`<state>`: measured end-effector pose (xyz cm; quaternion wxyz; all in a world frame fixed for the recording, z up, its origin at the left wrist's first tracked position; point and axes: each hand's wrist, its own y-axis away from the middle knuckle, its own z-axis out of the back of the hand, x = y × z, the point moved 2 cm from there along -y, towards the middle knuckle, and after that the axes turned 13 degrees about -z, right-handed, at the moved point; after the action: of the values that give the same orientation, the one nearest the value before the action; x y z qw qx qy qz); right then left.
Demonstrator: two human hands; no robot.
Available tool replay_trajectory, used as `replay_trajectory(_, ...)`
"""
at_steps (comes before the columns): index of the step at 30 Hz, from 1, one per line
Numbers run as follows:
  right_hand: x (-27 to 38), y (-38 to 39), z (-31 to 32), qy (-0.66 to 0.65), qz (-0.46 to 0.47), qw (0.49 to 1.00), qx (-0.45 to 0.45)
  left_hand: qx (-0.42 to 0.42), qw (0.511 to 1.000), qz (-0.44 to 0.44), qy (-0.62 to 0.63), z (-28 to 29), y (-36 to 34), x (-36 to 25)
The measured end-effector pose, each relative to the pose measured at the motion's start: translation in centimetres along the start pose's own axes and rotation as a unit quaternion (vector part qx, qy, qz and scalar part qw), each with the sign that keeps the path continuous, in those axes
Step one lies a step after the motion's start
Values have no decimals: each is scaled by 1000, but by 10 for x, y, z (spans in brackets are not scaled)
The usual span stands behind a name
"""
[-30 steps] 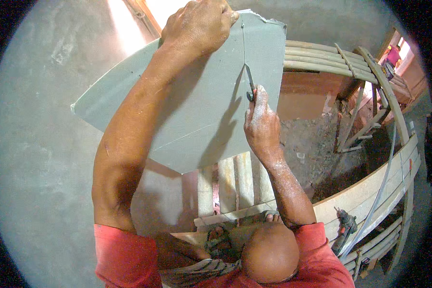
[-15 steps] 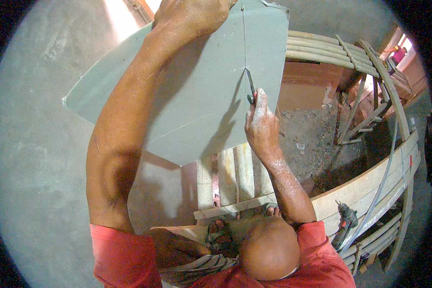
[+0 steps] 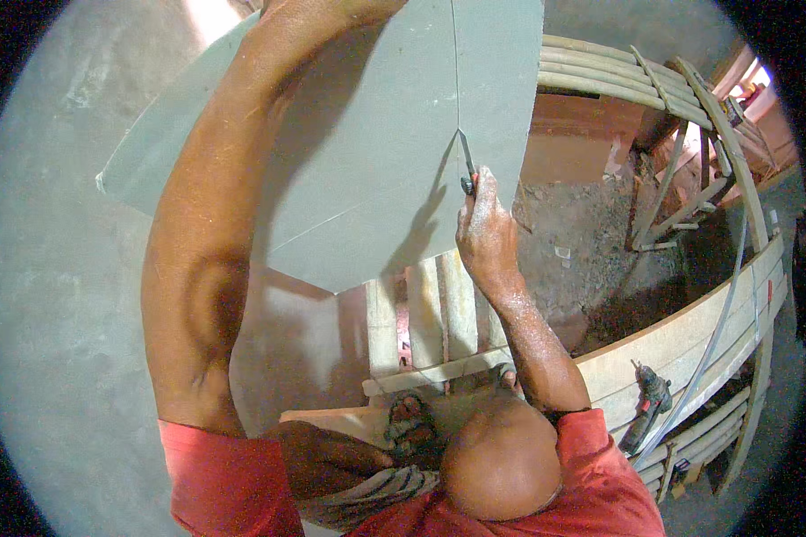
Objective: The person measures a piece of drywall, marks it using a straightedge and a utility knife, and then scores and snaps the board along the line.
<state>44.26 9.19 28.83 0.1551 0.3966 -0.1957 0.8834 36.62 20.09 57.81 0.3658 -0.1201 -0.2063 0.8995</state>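
A large grey-green plasterboard sheet (image 3: 367,179) with angled edges is held up in front of me. My left hand (image 3: 354,11) grips it at the top of the picture, its fingers cut off by the frame's edge. Low on the board, my dusty right hand (image 3: 490,224) is closed around a utility knife (image 3: 468,159) with a black and red handle. The blade's tip touches the board at the lower end of a thin dark cut line that runs down from the top. A fainter pale line crosses the board's lower left.
Wooden planks (image 3: 636,376) form a scaffold at right, with a black and red power drill (image 3: 651,400) and a pale cable (image 3: 723,322) on it. Rounded poles (image 3: 600,80) lie beyond. Slats (image 3: 425,313) stand below the board; rubble (image 3: 591,242) covers the floor far below. A grey wall (image 3: 45,268) is at left.
The board and my left hand have shifted up and slightly left in view. My right hand and the knife stay nearly in place while the cut line above the blade's tip slides upward.
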Motion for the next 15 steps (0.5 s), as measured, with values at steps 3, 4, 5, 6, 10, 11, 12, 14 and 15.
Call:
replay_trajectory(3,-9,4,-6,7,8,1000,-12,-12,1000,-19,3,-5,-2,3)
replay_trajectory(4,-15,5,-7,8,13,1000,-20,-28,999,-33,-4,-9,-4,4)
replay_trajectory(5,-20,5,-6,9,7,1000,-17,-44,998,-48,-9,-15,-5,5)
replay_trajectory(6,-18,6,-8,-1,3,1000,-10,-57,996,-59,-25,-10,-1,1)
replay_trajectory(10,-11,9,-11,-1,0,1000,-4,21,999,-1,50,0,6,-2)
replay_trajectory(11,-12,9,-13,-9,14,1000,-12,18,999,-3,29,-3,2,3)
replay_trajectory(12,-12,9,-14,-11,9,1000,-9,15,1000,-4,6,-4,1,3)
replay_trajectory(14,-9,10,-18,-19,3,1000,1,22,999,5,24,-1,3,5)
replay_trajectory(15,-15,9,-14,-11,1,1000,-1,15,999,0,38,-7,1,3)
